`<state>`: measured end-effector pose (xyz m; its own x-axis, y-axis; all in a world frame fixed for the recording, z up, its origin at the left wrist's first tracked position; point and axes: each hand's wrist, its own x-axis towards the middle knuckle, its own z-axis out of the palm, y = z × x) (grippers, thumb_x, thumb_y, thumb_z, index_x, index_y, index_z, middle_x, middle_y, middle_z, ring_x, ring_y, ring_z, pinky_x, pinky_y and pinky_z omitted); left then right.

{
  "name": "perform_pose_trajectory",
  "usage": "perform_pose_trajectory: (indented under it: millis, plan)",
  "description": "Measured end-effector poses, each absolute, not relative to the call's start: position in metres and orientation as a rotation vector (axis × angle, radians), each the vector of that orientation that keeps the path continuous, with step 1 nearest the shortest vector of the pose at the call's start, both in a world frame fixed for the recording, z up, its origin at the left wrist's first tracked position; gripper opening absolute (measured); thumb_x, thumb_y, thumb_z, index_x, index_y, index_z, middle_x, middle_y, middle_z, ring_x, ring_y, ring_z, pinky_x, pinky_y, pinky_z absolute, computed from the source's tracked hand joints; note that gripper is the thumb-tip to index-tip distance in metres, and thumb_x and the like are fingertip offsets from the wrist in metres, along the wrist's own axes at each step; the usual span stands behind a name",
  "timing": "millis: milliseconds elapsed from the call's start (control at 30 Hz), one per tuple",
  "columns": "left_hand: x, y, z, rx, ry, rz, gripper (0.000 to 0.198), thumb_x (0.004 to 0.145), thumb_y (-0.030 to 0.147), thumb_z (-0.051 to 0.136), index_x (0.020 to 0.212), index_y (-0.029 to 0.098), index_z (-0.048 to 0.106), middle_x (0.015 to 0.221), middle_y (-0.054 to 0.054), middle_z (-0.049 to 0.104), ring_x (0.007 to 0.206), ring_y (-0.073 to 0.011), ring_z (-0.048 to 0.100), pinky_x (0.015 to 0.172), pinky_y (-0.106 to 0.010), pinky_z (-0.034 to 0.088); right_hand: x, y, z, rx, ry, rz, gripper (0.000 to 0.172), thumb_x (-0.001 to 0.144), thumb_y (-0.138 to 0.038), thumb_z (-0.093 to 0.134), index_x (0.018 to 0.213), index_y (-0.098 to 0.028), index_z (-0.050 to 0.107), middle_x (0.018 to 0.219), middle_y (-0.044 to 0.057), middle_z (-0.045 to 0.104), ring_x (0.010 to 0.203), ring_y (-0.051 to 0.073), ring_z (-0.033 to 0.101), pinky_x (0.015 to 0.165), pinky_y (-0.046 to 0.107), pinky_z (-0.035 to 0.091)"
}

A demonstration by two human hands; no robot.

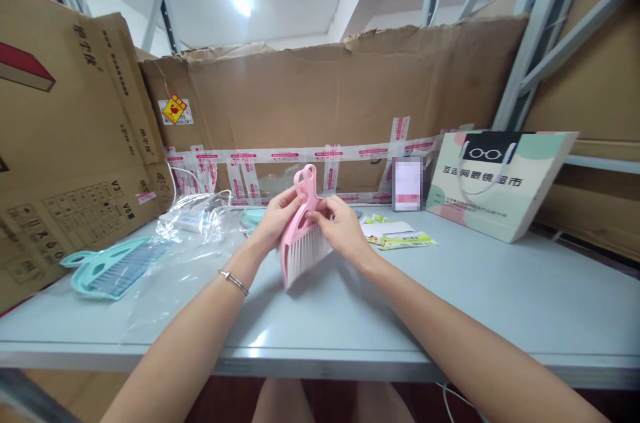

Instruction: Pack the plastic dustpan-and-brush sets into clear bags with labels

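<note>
a pink brush-and-dustpan set (311,191) stands at the centre of the frame, held up above the table, looped ends at the top and white bristles (306,253) slanting downward. both hands are clamped on it: the left hand (279,215) grips its left side below the loops, and the right hand (341,222) pinches it between thumb and fingers where the handle meets the bristle block. which part each fingertip presses is hard to tell.

it looks like light, fairly stiff plastic, smooth enough to slide a little under bare fingers, while the bristles should bend easily. the narrow handle and the solid block seem the surest places to hold; the thin pan edge may flex, and the bristle tips would give poor purchase.

around it, a teal brush-and-dustpan set (113,270) lies at the left of the frame, beside clear plastic wrapping (173,286). green packets (413,240) lie just right of centre, on the grey table (480,310). farther right stands a paper bag (493,210) with a glasses print. a cardboard box (65,136) fills the upper left, and a taped cardboard panel (310,96) spans the back.
</note>
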<state>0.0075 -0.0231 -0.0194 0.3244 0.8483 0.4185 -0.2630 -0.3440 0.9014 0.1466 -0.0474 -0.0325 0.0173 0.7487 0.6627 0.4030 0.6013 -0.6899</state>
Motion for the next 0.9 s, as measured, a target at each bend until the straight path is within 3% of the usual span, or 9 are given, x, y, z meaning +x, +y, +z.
perform_pose_trajectory:
  millis: [133,233,333,433,533,733,900]
  plan:
    - [0.005,-0.027,-0.015,1.661,0.628,1.264,0.041,0.075,0.042,0.064,0.107,0.018,0.058,0.098,-0.007,0.065,0.085,-0.0167,0.059,0.077,-0.029,0.046,0.147,-0.044,-0.036,-1.052,-1.602,0.332,0.021,0.075,-0.032,0.059,0.060,-0.019,0.052,0.066,-0.002,0.052,0.063,0.013,0.049,0.063,0.028,0.036]
    - [0.003,-0.032,-0.010,2.004,0.856,1.281,0.027,0.080,0.041,0.056,0.089,0.017,0.064,0.092,-0.006,0.062,0.089,-0.0176,0.055,0.081,-0.029,0.043,0.149,-0.042,-0.037,-1.052,-1.612,0.283,0.020,0.077,-0.032,0.057,0.061,-0.020,0.054,0.066,0.000,0.055,0.062,0.014,0.050,0.063,0.028,0.037]
    - [0.005,-0.038,-0.008,2.335,1.077,1.281,0.028,0.086,0.036,0.044,0.074,0.018,0.062,0.078,-0.003,0.059,0.081,-0.0169,0.054,0.077,-0.028,0.040,0.148,-0.042,-0.037,-1.035,-1.643,0.207,0.019,0.079,-0.027,0.052,0.062,-0.020,0.056,0.068,0.002,0.058,0.064,0.015,0.052,0.065,0.029,0.038]
    - [0.010,-0.041,-0.011,2.454,1.095,1.265,0.027,0.089,0.029,0.037,0.081,0.018,0.060,0.078,-0.002,0.061,0.071,-0.0153,0.054,0.069,-0.025,0.039,0.146,-0.043,-0.038,-1.027,-1.650,0.183,0.019,0.080,-0.024,0.049,0.064,-0.020,0.058,0.069,0.003,0.060,0.067,0.016,0.053,0.066,0.028,0.039]
    - [0.012,-0.039,-0.015,2.401,1.112,1.309,0.026,0.089,0.029,0.038,0.082,0.017,0.060,0.076,-0.002,0.063,0.068,-0.0139,0.054,0.065,-0.023,0.039,0.145,-0.042,-0.038,-1.038,-1.618,0.215,0.020,0.079,-0.030,0.051,0.064,-0.019,0.060,0.067,0.003,0.061,0.063,0.015,0.053,0.063,0.028,0.039]
    - [0.008,-0.028,-0.018,2.137,1.074,1.363,0.025,0.080,0.031,0.053,0.094,0.014,0.063,0.094,-0.006,0.067,0.086,-0.0174,0.060,0.075,-0.025,0.043,0.155,-0.040,-0.036,-1.086,-1.589,0.403,0.025,0.076,-0.039,0.057,0.062,-0.019,0.061,0.061,0.001,0.062,0.059,0.014,0.053,0.061,0.027,0.039]
    - [0.004,-0.025,-0.018,2.148,1.058,1.341,0.030,0.080,0.038,0.053,0.091,0.014,0.067,0.077,-0.002,0.066,0.068,-0.0137,0.055,0.062,-0.022,0.040,0.167,-0.035,-0.029,-1.030,-1.406,0.232,0.024,0.072,-0.041,0.062,0.072,-0.017,0.065,0.076,0.004,0.064,0.067,0.015,0.054,0.069,0.029,0.043]
